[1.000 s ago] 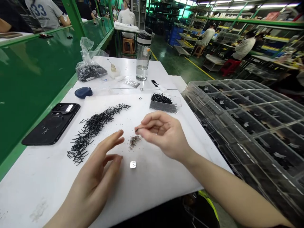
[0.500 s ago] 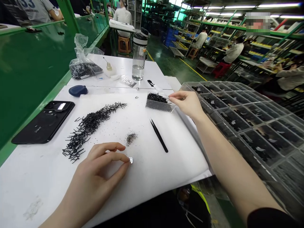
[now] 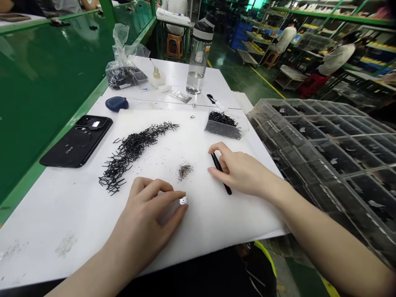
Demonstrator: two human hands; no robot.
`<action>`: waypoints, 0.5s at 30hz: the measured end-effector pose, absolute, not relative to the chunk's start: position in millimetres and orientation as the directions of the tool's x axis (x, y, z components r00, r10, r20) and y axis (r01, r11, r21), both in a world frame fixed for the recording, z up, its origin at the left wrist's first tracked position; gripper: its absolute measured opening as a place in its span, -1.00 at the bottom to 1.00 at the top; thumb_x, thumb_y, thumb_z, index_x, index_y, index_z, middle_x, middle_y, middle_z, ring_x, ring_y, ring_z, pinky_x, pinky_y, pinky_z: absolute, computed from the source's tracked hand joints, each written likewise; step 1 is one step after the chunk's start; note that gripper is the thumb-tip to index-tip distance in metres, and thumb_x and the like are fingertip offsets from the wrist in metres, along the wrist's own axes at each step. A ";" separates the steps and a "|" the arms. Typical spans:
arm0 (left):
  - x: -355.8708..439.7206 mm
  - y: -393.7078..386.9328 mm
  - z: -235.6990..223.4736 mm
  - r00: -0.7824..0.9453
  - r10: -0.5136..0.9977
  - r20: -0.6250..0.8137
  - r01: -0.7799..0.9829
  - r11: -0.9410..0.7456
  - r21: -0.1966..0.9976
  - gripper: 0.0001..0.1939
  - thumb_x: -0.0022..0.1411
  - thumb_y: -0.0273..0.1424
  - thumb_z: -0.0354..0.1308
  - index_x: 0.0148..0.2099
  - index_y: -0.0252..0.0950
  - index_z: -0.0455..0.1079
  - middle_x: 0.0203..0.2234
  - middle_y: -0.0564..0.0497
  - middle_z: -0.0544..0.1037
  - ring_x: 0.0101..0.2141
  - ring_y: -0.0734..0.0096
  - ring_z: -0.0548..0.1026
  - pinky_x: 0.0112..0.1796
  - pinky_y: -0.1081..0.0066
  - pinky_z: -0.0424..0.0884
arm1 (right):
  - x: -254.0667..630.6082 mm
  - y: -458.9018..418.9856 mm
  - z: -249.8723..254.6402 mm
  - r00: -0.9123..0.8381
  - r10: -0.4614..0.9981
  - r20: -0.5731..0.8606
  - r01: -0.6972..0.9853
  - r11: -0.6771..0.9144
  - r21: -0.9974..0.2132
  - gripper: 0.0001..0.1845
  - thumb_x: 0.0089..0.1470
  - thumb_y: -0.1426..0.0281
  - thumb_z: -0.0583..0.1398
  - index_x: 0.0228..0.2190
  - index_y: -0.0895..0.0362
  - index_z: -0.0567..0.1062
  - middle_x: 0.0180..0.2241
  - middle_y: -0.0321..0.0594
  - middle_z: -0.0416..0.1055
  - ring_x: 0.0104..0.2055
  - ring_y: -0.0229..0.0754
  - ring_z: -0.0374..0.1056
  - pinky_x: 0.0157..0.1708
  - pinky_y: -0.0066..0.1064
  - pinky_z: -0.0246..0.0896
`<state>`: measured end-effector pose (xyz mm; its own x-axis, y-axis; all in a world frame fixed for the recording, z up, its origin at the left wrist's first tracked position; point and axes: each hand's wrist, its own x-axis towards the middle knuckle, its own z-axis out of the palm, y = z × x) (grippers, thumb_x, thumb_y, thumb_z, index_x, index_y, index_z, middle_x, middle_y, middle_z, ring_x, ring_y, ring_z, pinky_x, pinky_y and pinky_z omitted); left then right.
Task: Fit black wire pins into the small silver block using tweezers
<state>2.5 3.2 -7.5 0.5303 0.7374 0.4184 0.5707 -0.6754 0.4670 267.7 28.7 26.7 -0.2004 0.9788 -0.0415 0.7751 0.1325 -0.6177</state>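
My left hand [image 3: 154,214] pinches a small shiny silvery piece [image 3: 183,200] between thumb and forefinger, low over the white mat [image 3: 198,227]. My right hand [image 3: 238,169] is at the black tweezers [image 3: 227,189], which lie on the mat. Its thumb and forefinger are apart on the near side and far end of them; the tips of the tweezers are hidden. Just beyond my left fingertips is a small heap of dark brown specks [image 3: 185,171]. Several black forked pieces [image 3: 133,146] lie in a long pile on the left. A clear tray [image 3: 224,131] holds more black pieces beyond my right hand.
A phone [image 3: 77,142] and a dark blue case [image 3: 116,104] lie left. Behind stand a filled plastic bag [image 3: 123,76], a small glass bottle [image 3: 156,73] and a water bottle [image 3: 196,70]. Clear compartment boxes [image 3: 312,142] are stacked right. Other people sit farther back.
My right hand has left the clear tray and come nearer, down to the tweezers. The left hand keeps its pinch on the silvery piece. The whole view has shifted a little.
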 end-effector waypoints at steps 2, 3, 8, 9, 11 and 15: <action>3.2 3.5 -4.1 0.539 0.735 0.411 0.573 -0.677 0.461 -0.86 0.29 -0.44 0.30 -0.10 -0.18 0.61 -0.30 -0.01 0.58 -0.24 0.24 0.35 -0.22 0.30 0.41 | 261.5 33.8 27.1 -0.264 0.964 -0.032 0.734 0.180 -0.655 -0.67 0.04 0.47 0.26 -0.11 0.06 0.47 -0.65 -0.51 0.18 -0.60 -0.29 0.07 -0.52 -0.38 -0.10; 3.6 3.6 -2.6 0.539 0.736 0.410 0.572 -0.677 0.462 -0.86 0.29 -0.44 0.31 -0.11 -0.19 0.61 -0.31 -0.01 0.58 -0.25 0.25 0.36 -0.23 0.31 0.41 | 259.8 36.6 28.5 -0.295 0.955 -0.019 0.708 0.205 -0.676 -0.70 0.04 0.47 0.25 -0.14 0.05 0.48 -0.65 -0.51 0.17 -0.60 -0.30 0.07 -0.52 -0.39 -0.05; 5.1 2.4 0.4 0.512 0.756 0.408 0.575 -0.655 0.491 -0.87 0.27 -0.44 0.32 -0.13 -0.17 0.61 -0.34 0.01 0.58 -0.28 0.28 0.37 -0.26 0.32 0.42 | 257.3 46.9 29.5 -0.225 0.969 0.099 0.082 0.120 -0.989 -0.71 0.29 0.16 0.15 -0.11 0.01 0.57 -0.25 -0.26 0.62 -0.18 -0.18 0.54 -0.32 -0.37 0.41; 5.1 2.1 0.3 0.503 0.766 0.401 0.579 -0.643 0.502 -0.86 0.27 -0.43 0.32 -0.12 -0.17 0.61 -0.34 0.02 0.58 -0.28 0.29 0.37 -0.26 0.32 0.43 | 257.6 47.7 26.6 -0.215 0.973 0.080 -0.054 0.070 -0.996 -0.65 0.30 0.09 0.14 -0.10 0.00 0.59 -0.11 -0.23 0.64 -0.03 -0.12 0.55 -0.27 -0.34 0.47; 4.7 1.4 -0.1 0.494 0.782 0.381 0.581 -0.623 0.524 -0.85 0.27 -0.42 0.33 -0.10 -0.16 0.61 -0.33 0.02 0.58 -0.29 0.31 0.38 -0.27 0.34 0.44 | 258.3 48.0 18.6 -0.197 0.979 0.061 -0.115 0.038 -0.993 -0.65 0.22 0.03 0.24 -0.13 -0.02 0.61 -0.12 -0.25 0.65 0.01 -0.09 0.56 -0.32 -0.35 0.52; 4.3 2.0 0.5 0.485 0.807 0.338 0.584 -0.586 0.561 -0.85 0.26 -0.38 0.36 -0.10 -0.15 0.61 -0.31 0.05 0.57 -0.27 0.37 0.41 -0.28 0.39 0.44 | 257.3 45.2 5.6 -0.102 0.987 0.125 0.034 0.129 -0.991 -0.87 0.15 0.25 0.39 -0.32 0.01 0.60 -0.55 -0.37 0.50 -0.50 -0.28 0.45 -0.49 -0.43 0.46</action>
<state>4.3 2.0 0.5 0.4847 0.8066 0.3384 0.5840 -0.5864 0.5613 257.3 45.2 5.6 -0.1021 0.9869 0.1252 0.0337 0.1293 -0.9910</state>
